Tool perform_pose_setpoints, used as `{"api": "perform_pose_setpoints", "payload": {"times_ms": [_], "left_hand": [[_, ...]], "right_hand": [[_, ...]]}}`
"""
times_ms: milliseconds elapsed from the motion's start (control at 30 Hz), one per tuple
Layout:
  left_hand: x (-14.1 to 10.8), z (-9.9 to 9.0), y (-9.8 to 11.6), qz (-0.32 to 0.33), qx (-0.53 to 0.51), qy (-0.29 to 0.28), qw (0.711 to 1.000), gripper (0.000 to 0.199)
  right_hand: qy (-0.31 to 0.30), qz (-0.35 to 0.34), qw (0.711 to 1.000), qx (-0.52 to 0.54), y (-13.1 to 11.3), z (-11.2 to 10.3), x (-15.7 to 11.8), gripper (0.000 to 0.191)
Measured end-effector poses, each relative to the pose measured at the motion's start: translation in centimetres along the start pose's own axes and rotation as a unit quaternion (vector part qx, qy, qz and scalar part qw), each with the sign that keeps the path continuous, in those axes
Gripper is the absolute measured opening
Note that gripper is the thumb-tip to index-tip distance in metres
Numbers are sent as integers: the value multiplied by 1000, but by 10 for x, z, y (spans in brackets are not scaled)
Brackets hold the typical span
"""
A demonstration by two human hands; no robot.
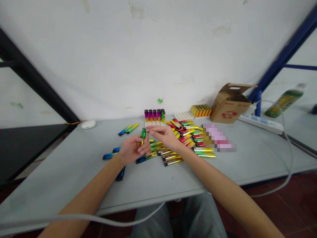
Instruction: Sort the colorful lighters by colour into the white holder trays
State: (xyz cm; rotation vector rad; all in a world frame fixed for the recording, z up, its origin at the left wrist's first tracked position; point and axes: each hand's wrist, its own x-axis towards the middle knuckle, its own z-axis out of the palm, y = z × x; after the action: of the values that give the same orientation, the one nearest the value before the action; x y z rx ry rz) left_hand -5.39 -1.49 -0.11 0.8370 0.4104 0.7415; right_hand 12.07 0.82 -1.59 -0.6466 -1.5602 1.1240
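Grips a slim green-yellow metallic lighter [143, 133] upright in the left hand [135, 148], near-left of a low white tray [156, 124] already holding slim purple-yellow lighters [151, 116], poises the right hand [165, 135] alongside, cannot tell if pinching, with loose multicoloured metallic lighters [186, 133] apparently left

- I'm looking down on a grey table [153, 186], set against a wall [111, 66].
- Across its middle I see scattered multicoloured lighters [174, 161], with blue-ended ones [109, 156] toward the left and a separate pair [132, 128] behind those.
- At the back I have a white tray [153, 123] of upright purple lighters [154, 116], then a white perforated tray [183, 116], upright yellow-orange pieces [199, 113] and an open cardboard box [229, 109].
- Back left: a white rounded case [88, 124].
- Right: a pixelated item [219, 136] and a white power strip [262, 123].
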Motion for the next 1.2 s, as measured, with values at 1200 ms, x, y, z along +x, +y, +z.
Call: {"api": "perform_pose_setpoints", "payload": {"times_ms": [1200], "left_hand": [[5, -3, -8, -17, 128, 69, 989, 7]], "right_hand": [[77, 50, 995, -24, 3, -13, 7, 23]]}}
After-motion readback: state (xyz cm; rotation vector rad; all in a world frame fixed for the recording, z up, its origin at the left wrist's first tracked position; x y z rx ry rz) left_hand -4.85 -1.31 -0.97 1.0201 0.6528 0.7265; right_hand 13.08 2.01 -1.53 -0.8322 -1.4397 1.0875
